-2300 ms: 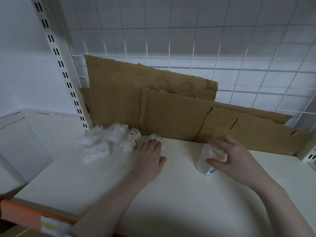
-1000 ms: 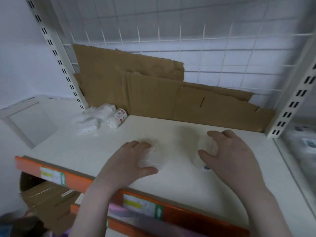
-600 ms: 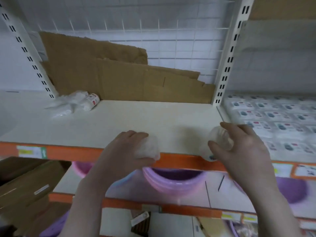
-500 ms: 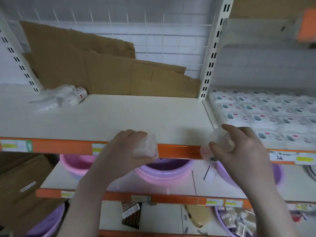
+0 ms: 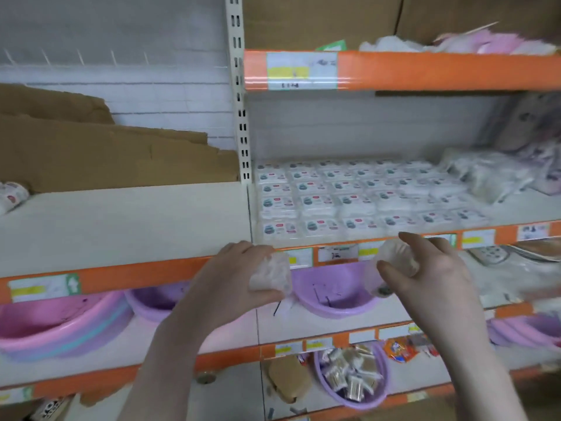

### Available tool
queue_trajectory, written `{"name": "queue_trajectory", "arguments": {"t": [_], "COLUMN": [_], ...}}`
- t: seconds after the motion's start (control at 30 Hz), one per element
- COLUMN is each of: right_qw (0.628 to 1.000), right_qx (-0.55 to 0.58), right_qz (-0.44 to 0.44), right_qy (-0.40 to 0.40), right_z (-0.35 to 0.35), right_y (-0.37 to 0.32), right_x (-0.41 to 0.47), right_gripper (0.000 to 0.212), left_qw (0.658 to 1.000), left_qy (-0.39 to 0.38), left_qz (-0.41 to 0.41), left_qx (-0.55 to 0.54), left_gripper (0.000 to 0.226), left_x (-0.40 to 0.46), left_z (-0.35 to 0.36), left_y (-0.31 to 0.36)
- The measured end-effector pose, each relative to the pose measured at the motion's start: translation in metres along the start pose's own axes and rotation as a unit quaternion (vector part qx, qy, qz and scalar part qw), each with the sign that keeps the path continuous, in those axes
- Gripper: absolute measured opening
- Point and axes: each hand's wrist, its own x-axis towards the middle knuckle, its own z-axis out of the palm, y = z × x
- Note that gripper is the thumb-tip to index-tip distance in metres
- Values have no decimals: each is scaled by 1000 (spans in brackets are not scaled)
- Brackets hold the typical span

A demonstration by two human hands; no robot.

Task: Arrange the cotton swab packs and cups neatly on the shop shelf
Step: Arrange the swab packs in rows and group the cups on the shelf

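A small clear pack of cotton swabs (image 5: 271, 276) sits in the left hand (image 5: 235, 276), just below the middle of the frame, fingers curled round it from the left and thumb under it. The right hand (image 5: 425, 271), a little to the right, pinches a clear plastic cup of swabs (image 5: 390, 270) between thumb and curled fingers; the cup is tilted, its bottom end toward the lower left. Both are held in the air in front of the orange front edge of the shelf (image 5: 127, 226), not resting on it, and the two hands are apart.

Behind the right hand, in the right-hand bay, flat white packs with small labels (image 5: 340, 199) lie in tidy rows, reaching to the shelf's front edge. Further right on that board is a loose heap of clear bags (image 5: 482, 177), blurred. In the left bay the pale board is mostly bare, with torn brown cardboard (image 5: 100, 153) leaning against the wire back, and one labelled swab tub (image 5: 12, 196) lying at the far left edge of the frame. A slotted white upright post (image 5: 239, 117) divides the two bays.

Below, pink and purple plastic basins (image 5: 57, 323) sit on the next shelf. Lower still, a purple basket (image 5: 352, 378) holds small wrapped packets.
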Motion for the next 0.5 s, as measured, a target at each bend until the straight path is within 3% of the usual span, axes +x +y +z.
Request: {"name": "queue_trajectory", "arguments": {"t": [0.27, 0.5], "right_qw": [1000, 1000], "right_qx": [-5, -22], "right_qz": [1, 0], "right_qy": [2, 20], "right_z": [-57, -77], "right_y": [147, 226], "right_x": [65, 117], "right_gripper": [54, 54], "left_qw": [1000, 999], "left_qy": [-6, -49], "left_qz": [-3, 21], "left_qx": [-18, 9], "left_gripper": [96, 81], "left_x": [85, 156], "left_z": [69, 96], "left_y": [130, 210]}}
